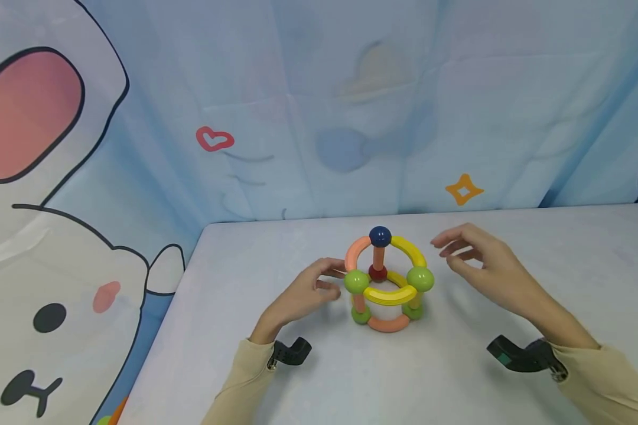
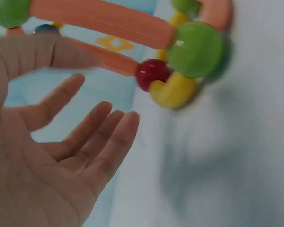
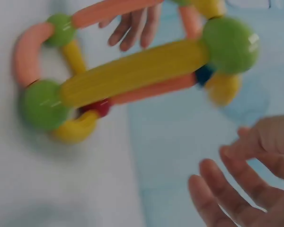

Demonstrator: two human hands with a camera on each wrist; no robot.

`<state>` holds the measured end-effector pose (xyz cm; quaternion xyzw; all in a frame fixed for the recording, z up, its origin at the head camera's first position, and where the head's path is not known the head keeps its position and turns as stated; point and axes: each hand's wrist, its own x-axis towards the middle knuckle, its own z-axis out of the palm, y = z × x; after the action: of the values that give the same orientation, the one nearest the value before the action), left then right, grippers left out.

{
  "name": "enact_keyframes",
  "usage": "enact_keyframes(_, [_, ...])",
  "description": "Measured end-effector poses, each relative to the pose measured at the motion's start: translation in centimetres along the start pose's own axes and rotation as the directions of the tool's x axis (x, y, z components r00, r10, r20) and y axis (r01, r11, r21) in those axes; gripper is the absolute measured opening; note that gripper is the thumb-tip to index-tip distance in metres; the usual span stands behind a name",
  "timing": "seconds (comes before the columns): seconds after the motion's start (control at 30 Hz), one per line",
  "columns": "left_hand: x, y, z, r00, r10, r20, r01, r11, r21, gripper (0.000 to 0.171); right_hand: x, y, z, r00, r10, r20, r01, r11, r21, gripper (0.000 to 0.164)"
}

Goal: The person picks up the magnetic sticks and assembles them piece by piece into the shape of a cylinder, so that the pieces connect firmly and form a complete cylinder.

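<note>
A frame built of coloured balls and rods [image 1: 387,297] stands on the white table. Three balls sit at its upper corners: a navy ball [image 1: 380,236] at the back and two green ones in front. Curved yellow and orange rods join them, with upright rods below. My left hand [image 1: 303,292] is close by the frame's left side, fingers loosely bent and holding nothing; whether a fingertip touches it I cannot tell. On the other side, my right hand [image 1: 484,265] hovers apart from the frame, fingers relaxed. A red ball [image 2: 152,74] shows low at the frame's back.
The white tabletop [image 1: 276,242] reaches back to a light blue printed curtain [image 1: 298,71]. At the left, a large cartoon animal [image 1: 58,265] is printed on the cloth. Each wrist carries a black camera strap.
</note>
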<state>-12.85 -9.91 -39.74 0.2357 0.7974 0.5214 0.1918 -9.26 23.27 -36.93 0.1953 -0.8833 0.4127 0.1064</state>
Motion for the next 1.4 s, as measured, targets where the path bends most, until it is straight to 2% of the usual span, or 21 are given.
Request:
enact_keyframes(0.07, [-0.3,-0.7,0.6,0.999,-0.008,0.041,0.006,0.999,0.043,0.059,-0.8,1.5,0.7,0.993,0.043,0.113,-0.045,0.999,0.016,0.037])
enact_keyframes(0.13, [-0.4,-1.1,1.3,0.998,0.001,0.070,-0.004,0.999,0.046,0.069,-1.5,2.5,1.5,0.976,0.054,0.213,-0.066,0.997,0.050,0.040])
enact_keyframes(0.23, [-0.2,-1.5,2.4,0.997,0.021,0.077,-0.025,0.999,0.046,0.075,-2.2,3.3,2.9,0.958,0.018,0.285,-0.056,0.990,0.127,0.046])
enact_keyframes(0.37, [0.1,-1.4,3.2,0.998,0.047,0.052,-0.050,0.997,0.051,0.064,-2.4,3.4,4.3,0.960,-0.021,0.281,-0.022,0.988,0.151,0.046])
enact_keyframes(0.57, [0.0,-1.0,3.5,0.998,0.057,0.042,-0.060,0.995,0.082,0.043,-2.2,2.6,4.8,0.952,0.034,0.303,-0.074,0.990,0.119,0.043])
enact_keyframes(0.73, [0.1,-0.9,3.6,0.996,0.067,0.062,-0.073,0.992,0.102,0.029,-2.4,2.4,4.8,0.933,0.048,0.356,-0.107,0.983,0.149,0.029])
enact_keyframes(0.93, [0.1,-0.8,3.6,0.995,0.074,0.071,-0.084,0.986,0.147,0.021,-2.4,2.4,5.0,0.929,0.053,0.367,-0.122,0.978,0.170,0.016])
enact_keyframes(1.23, [0.0,-0.7,3.5,0.996,0.068,0.060,-0.078,0.982,0.175,0.013,-2.3,2.5,5.1,0.931,0.039,0.364,-0.105,0.981,0.164,0.015])
enact_keyframes(1.4, [0.0,-0.8,3.4,0.997,0.067,0.047,-0.076,0.969,0.236,0.008,-2.1,2.5,5.2,0.937,0.016,0.349,-0.066,0.989,0.134,0.024])
